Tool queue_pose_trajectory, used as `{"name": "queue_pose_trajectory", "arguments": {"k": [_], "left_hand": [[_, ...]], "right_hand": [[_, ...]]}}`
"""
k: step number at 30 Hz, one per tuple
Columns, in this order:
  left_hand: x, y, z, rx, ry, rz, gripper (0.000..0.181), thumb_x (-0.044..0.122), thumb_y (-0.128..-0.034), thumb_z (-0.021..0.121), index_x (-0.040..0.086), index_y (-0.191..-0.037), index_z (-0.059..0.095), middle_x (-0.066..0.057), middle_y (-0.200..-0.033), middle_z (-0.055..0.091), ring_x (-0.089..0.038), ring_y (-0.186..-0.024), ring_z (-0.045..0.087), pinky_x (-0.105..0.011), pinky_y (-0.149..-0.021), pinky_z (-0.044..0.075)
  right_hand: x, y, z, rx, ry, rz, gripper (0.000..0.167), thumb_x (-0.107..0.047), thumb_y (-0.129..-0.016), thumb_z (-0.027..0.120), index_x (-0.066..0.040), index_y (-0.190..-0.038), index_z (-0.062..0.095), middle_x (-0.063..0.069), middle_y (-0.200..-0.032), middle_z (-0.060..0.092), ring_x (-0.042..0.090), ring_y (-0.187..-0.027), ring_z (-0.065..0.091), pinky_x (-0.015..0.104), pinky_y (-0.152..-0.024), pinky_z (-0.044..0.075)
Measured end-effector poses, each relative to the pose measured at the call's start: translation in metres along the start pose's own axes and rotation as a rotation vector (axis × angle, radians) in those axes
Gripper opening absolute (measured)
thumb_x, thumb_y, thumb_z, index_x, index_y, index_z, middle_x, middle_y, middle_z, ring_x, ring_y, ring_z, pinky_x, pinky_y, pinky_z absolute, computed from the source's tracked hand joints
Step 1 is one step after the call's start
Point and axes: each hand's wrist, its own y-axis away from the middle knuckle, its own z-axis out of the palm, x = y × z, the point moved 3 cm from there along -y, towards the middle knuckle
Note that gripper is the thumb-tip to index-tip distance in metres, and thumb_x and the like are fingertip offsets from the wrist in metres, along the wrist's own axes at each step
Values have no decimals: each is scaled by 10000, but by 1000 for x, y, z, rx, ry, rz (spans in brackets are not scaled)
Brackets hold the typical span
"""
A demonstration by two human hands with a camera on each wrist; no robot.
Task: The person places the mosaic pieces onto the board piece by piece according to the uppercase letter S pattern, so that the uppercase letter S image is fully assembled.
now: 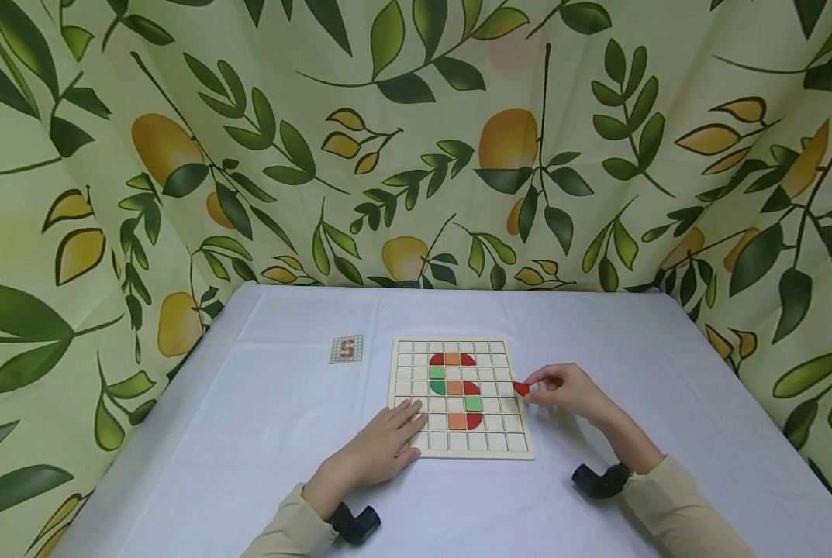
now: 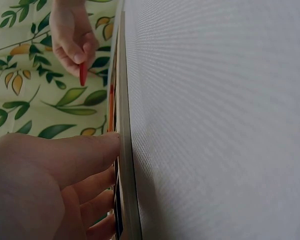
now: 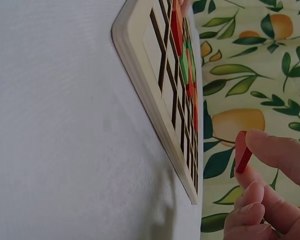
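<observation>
On the table lies a square wooden grid board (image 1: 485, 442) whose cells are mostly white. Red, orange and green tiles form an S-like figure in its middle. My left hand (image 1: 381, 446) rests with spread fingers on the board's left front part, thumb at the near edge in the left wrist view. Just off the board's right edge, my right hand (image 1: 572, 391) pinches a small red quarter-round tile (image 3: 241, 151) between thumb and index finger, raised above the table. The other fingers of that hand are curled in the right wrist view.
A small pattern card (image 1: 346, 349) with a similar S figure lies behind and left of the board. White cloth (image 1: 248, 434) covers the table. Leaf-and-fruit curtains (image 1: 416, 155) hang around the back and sides. A black wrist device (image 1: 600, 480) sits under each wrist.
</observation>
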Motion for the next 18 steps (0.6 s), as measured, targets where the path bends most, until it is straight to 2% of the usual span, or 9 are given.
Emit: {"name": "queue_pose_trajectory", "arguments": {"k": [18], "left_hand": [[1,1,-1,5,7,-2,529,290,-993,485,108,-1479,388,-77,-1601,301,-279,-1501,264,-492,-1211,271]], "right_hand": [[-10,1,15,-19,-22,-11,324,-177,-758,807,21,-990,700,-37,-666,447,94,-626,421,184,-499,334]]}}
